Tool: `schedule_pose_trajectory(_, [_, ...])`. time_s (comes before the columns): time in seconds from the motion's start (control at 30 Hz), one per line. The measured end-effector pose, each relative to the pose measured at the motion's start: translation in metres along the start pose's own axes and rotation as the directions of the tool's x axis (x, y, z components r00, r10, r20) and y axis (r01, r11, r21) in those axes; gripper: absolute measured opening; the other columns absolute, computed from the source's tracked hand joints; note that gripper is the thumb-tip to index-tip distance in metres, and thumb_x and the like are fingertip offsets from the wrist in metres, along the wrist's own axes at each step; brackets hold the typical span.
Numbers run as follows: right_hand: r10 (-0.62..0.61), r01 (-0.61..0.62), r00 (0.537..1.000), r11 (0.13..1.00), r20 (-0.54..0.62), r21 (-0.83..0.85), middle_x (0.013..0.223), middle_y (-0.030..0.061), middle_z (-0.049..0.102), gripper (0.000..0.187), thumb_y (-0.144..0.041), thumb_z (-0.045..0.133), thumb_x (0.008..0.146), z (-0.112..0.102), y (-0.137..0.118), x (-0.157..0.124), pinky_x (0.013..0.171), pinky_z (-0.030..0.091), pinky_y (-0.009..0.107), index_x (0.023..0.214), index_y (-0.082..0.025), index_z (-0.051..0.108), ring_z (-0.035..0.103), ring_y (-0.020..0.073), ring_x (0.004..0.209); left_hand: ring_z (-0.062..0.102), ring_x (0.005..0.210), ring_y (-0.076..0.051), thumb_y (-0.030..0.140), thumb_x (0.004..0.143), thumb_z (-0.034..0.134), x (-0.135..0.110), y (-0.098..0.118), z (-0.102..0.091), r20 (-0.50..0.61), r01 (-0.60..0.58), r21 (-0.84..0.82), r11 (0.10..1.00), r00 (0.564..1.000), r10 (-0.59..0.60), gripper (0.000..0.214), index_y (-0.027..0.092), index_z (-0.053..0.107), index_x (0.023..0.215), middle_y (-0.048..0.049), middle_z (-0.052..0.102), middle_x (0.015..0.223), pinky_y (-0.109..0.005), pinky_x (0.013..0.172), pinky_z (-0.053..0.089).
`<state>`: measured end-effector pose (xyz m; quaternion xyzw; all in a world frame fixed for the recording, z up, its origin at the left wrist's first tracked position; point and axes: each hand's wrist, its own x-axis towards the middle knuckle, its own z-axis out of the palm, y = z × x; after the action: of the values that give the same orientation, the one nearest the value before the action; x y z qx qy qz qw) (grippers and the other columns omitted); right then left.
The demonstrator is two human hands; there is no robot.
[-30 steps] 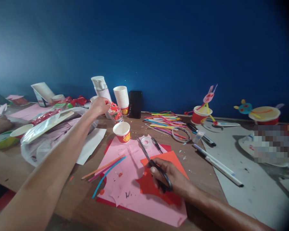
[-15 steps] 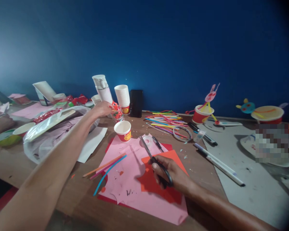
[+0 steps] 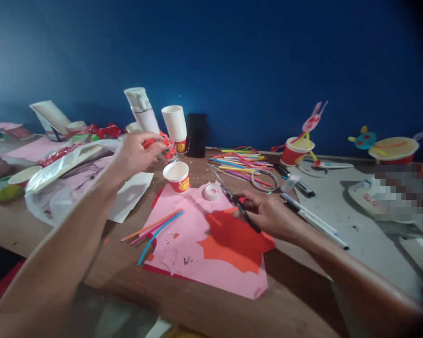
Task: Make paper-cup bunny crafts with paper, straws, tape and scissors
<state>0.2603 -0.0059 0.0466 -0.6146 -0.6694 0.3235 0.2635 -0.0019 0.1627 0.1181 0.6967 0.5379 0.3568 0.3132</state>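
At the left, my left hand (image 3: pixel 136 152) is beside a small clear glass (image 3: pixel 169 154) full of red paper pieces. Its fingers are curled, and a bit of red paper (image 3: pixel 148 142) shows between finger and thumb. My right hand (image 3: pixel 264 213) is closed around black-handled scissors (image 3: pixel 245 213), their blades pointing away to the upper left. Beneath them lies an orange-red paper (image 3: pixel 232 246) with a jagged, cut edge, resting on pink paper (image 3: pixel 183 239). A white-and-red paper cup (image 3: pixel 176 177) stands at the pink paper's far edge, near a roll of clear tape (image 3: pixel 212 191).
Orange, purple and blue strips (image 3: pixel 157 232) lie on the pink paper's left side. Behind are stacked paper cups (image 3: pixel 174 123), a white flask (image 3: pixel 141 110), a black phone (image 3: pixel 196 135) and colourful sticks (image 3: pixel 243 162). A plastic bag (image 3: pixel 63 188) is left; markers (image 3: pixel 313 220) and decorated cups (image 3: pixel 297 151) are right.
My left hand has drawn back slightly from the glass. My right hand has moved right with the scissors, uncovering more of the orange-red paper. The view has tilted down a little.
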Motion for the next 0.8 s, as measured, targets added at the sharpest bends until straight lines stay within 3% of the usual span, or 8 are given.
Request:
schedule_pose_trajectory(0.07, [-0.026, 0.010, 0.998, 0.957, -0.051, -0.289, 0.072, 0.0000, 0.065, 0.040, -0.033, 0.055, 0.076, -0.015, 0.007, 0.003, 0.052, 0.038, 0.022, 0.114, -0.024, 0.055, 0.059, 0.0150, 0.062, 0.052, 0.056, -0.014, 0.032, 0.073, 0.058, -0.034, 0.005, 0.022, 0.159, -0.119, 0.035, 0.992, 0.981, 0.112, 0.022, 0.020, 0.067, 0.090, 0.0002, 0.061, 0.061, -0.027, 0.058, 0.039])
schedule_pose_trajectory(0.13, [-0.004, -0.044, 0.996, 0.864, -0.093, -0.501, 0.083, 0.0030, 0.068, 0.039, -0.033, 0.053, 0.076, -0.026, 0.014, 0.005, 0.058, 0.039, 0.025, 0.114, -0.024, 0.055, 0.062, 0.0192, 0.072, 0.055, 0.053, -0.015, 0.035, 0.075, 0.056, -0.062, 0.004, 0.046, 0.354, -0.062, -0.033, 0.998, 0.933, 0.070, 0.023, 0.018, 0.067, 0.086, -0.0018, 0.061, 0.059, -0.026, 0.051, 0.040])
schedule_pose_trajectory(0.23, [0.045, -0.168, 0.980, 0.719, -0.196, -0.674, 0.100, 0.0086, 0.067, 0.041, -0.034, 0.048, 0.080, -0.034, 0.022, 0.008, 0.064, 0.041, 0.030, 0.119, -0.023, 0.052, 0.063, 0.0254, 0.082, 0.058, 0.054, -0.016, 0.040, 0.080, 0.050, -0.090, 0.000, 0.073, 0.642, 0.076, -0.125, 0.989, 0.766, 0.022, 0.028, 0.017, 0.065, 0.079, -0.0045, 0.061, 0.062, -0.025, 0.046, 0.041])
schedule_pose_trajectory(0.3, [0.064, -0.218, 0.970, 0.661, -0.235, -0.718, 0.103, 0.0114, 0.066, 0.045, -0.033, 0.045, 0.081, -0.035, 0.025, 0.009, 0.065, 0.042, 0.032, 0.124, -0.021, 0.048, 0.063, 0.0275, 0.085, 0.058, 0.055, -0.016, 0.043, 0.083, 0.046, -0.099, -0.001, 0.083, 0.757, 0.232, -0.206, 0.950, 0.654, 0.004, 0.032, 0.016, 0.064, 0.086, -0.0058, 0.062, 0.066, -0.025, 0.048, 0.042])
schedule_pose_trajectory(0.33, [0.077, -0.222, 0.971, 0.644, -0.227, -0.732, 0.102, 0.0123, 0.066, 0.046, -0.032, 0.045, 0.082, -0.035, 0.026, 0.010, 0.066, 0.042, 0.032, 0.126, -0.020, 0.046, 0.063, 0.0281, 0.085, 0.058, 0.055, -0.016, 0.043, 0.084, 0.044, -0.101, 0.000, 0.087, 0.779, 0.319, -0.253, 0.913, 0.627, -0.003, 0.034, 0.016, 0.063, 0.089, -0.0063, 0.062, 0.068, -0.025, 0.047, 0.041])
schedule_pose_trajectory(0.57, [0.130, -0.188, 0.982, 0.615, -0.136, -0.766, 0.098, 0.0134, 0.067, 0.044, -0.029, 0.048, 0.080, -0.029, 0.030, 0.013, 0.073, 0.042, 0.036, 0.122, -0.017, 0.048, 0.063, 0.0293, 0.090, 0.053, 0.054, -0.012, 0.045, 0.081, 0.048, -0.098, -0.006, 0.106, 0.813, 0.735, -0.478, 0.481, 0.578, -0.075, 0.036, 0.014, 0.062, 0.089, -0.0061, 0.058, 0.071, -0.021, 0.043, 0.038])
schedule_pose_trajectory(0.67, [0.150, -0.182, 0.982, 0.621, -0.112, -0.762, 0.098, 0.0121, 0.067, 0.041, -0.025, 0.050, 0.078, -0.028, 0.033, 0.014, 0.072, 0.042, 0.034, 0.118, -0.019, 0.052, 0.063, 0.0283, 0.090, 0.053, 0.053, -0.012, 0.043, 0.082, 0.046, -0.092, -0.014, 0.111, 0.825, 0.795, -0.511, 0.328, 0.561, -0.074, 0.034, 0.014, 0.061, 0.091, -0.0054, 0.057, 0.070, -0.022, 0.042, 0.038])
schedule_pose_trajectory(0.8, [0.171, -0.167, 0.982, 0.626, -0.075, -0.762, 0.098, 0.0103, 0.068, 0.033, -0.023, 0.049, 0.078, -0.027, 0.035, 0.017, 0.070, 0.043, 0.032, 0.109, -0.020, 0.060, 0.064, 0.0262, 0.088, 0.057, 0.061, -0.015, 0.035, 0.083, 0.046, -0.090, -0.022, 0.111, 0.813, 0.796, -0.560, 0.230, 0.582, -0.035, 0.028, 0.013, 0.059, 0.095, -0.0077, 0.059, 0.078, -0.025, 0.047, 0.042])
